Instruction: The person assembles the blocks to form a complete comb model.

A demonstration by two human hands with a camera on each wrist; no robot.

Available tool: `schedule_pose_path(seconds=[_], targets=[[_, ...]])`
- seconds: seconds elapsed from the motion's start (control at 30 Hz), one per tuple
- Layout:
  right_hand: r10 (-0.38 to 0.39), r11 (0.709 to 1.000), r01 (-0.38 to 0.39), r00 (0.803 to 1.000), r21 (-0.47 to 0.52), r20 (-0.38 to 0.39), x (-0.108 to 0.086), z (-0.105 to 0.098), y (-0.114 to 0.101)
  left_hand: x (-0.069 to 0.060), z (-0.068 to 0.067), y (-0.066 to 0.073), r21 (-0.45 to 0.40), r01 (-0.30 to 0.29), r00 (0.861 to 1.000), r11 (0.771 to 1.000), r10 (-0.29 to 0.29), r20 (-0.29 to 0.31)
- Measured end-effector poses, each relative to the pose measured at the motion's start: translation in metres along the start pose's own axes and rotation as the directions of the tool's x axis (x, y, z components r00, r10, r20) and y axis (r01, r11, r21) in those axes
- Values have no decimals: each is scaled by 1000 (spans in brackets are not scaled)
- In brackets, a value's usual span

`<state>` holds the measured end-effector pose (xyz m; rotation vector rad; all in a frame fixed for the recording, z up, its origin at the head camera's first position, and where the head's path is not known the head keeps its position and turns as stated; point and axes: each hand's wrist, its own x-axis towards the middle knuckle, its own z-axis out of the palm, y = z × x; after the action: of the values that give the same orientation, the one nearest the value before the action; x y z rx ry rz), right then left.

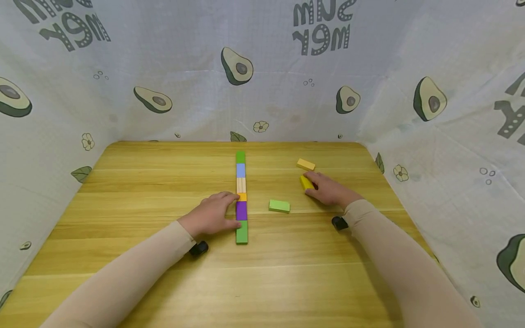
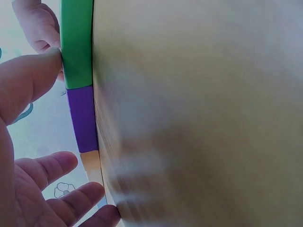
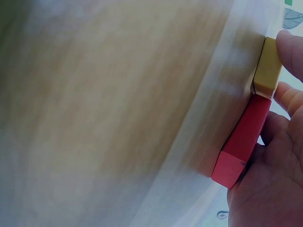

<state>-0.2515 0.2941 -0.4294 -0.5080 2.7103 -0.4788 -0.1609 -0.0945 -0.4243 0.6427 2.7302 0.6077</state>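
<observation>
A straight row of blocks runs away from me on the table: a green block (image 1: pixel 242 233) nearest, then a purple block (image 1: pixel 241 211), an orange block (image 1: pixel 242 197), a plain wood block (image 1: pixel 241 185), a blue block (image 1: pixel 240 170) and another green block (image 1: pixel 240 157). My left hand (image 1: pixel 213 214) lies along the row's left side, fingers spread, thumb touching the near green block. On the right, my right hand (image 1: pixel 328 189) has thumb and index finger at opposite ends of a yellow block (image 1: pixel 305 182). A red block (image 3: pixel 241 142) meets the yellow one beneath that hand, hidden in the head view.
A light green block (image 1: pixel 279 206) lies between the row and my right hand. Beyond that hand is a yellow-orange block (image 1: pixel 306 164). The wooden table (image 1: pixel 270 282) is bordered at the back and sides by a white cloth (image 1: pixel 188 50) printed with avocados.
</observation>
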Motion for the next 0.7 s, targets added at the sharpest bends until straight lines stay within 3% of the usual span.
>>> schedule_pose_path(seconds=[0.7], targets=[[-7, 1000, 7, 1000, -2, 0, 0, 0, 1, 15, -6, -12, 4, -7, 996, 1000, 7, 89]])
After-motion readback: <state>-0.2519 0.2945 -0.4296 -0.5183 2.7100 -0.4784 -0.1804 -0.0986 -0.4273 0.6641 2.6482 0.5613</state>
